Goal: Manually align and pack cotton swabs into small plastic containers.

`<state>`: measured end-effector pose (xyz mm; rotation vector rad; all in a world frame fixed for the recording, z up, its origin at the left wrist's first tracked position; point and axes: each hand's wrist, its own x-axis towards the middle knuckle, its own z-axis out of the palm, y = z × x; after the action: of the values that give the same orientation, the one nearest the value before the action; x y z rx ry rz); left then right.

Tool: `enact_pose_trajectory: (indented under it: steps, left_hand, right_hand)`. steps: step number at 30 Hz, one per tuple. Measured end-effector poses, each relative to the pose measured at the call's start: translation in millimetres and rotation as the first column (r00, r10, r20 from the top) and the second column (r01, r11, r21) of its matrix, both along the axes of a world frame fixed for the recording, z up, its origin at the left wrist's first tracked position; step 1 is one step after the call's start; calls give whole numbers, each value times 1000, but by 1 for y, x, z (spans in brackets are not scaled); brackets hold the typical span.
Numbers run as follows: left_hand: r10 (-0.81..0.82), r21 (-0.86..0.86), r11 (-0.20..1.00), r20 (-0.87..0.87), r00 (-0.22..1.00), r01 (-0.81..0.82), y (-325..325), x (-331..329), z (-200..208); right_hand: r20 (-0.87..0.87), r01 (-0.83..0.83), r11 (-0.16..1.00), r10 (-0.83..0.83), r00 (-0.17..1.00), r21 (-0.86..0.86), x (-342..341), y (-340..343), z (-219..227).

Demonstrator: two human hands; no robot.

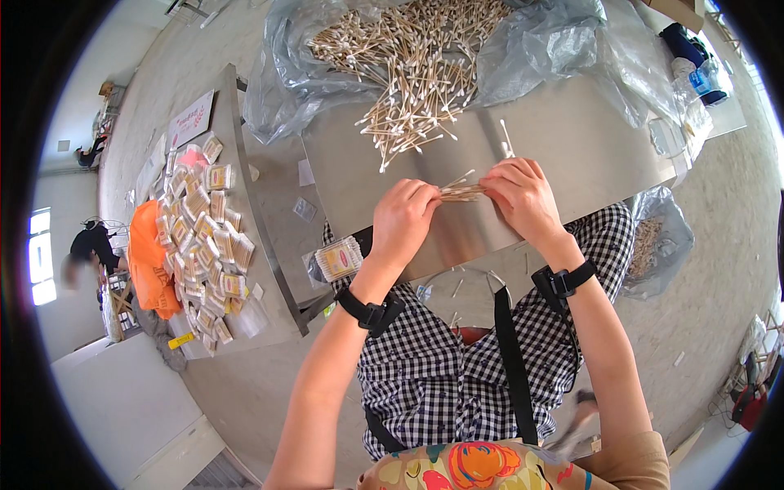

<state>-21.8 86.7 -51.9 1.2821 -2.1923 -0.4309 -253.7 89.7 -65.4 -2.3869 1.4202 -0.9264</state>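
Between my two hands a small bundle of cotton swabs (pixel 461 193) lies crosswise above the steel table's near part. My left hand (pixel 405 220) pinches one end, and my right hand (pixel 523 198) grips the other with curled fingers. One swab in the bundle sticks out at an angle. Just beyond my right hand, a few loose swabs (pixel 507 140) stand out on the metal. A big heap of cotton swabs (pixel 416 69) spills from a clear plastic bag toward me. Left of my left hand, a packed bag of swabs (pixel 338 259) sits by the table's near edge.
The steel table (pixel 588 147) reaches to my lap. On a side table to the left lie many small swab packs (pixel 204 237) beside an orange bag (pixel 149 261). A clear bag with swabs (pixel 653 245) hangs low at right. A bottle (pixel 701 80) stands far right.
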Motion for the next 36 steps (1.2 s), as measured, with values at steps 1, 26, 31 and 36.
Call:
enact_pose_trajectory:
  steps: [1,26,31,36]
  left_hand:
    - [11,10,1000,-21,1000,-10,-1,2,-1]
    - [124,179,976,3,992,-122,10,8,18]
    - [111,251,960,50,993,-120,15,-2,23]
    - [149,182,972,4,989,-147,16,1,6]
  right_hand:
    - [3,-1,1000,1,1000,2,-1,0,1]
    - [-5,-105,992,105,994,64,10,10,-4]
    - [99,-62,998,61,993,13,14,10,-13]
    - [88,-50,999,51,995,-15,14,10,-13]
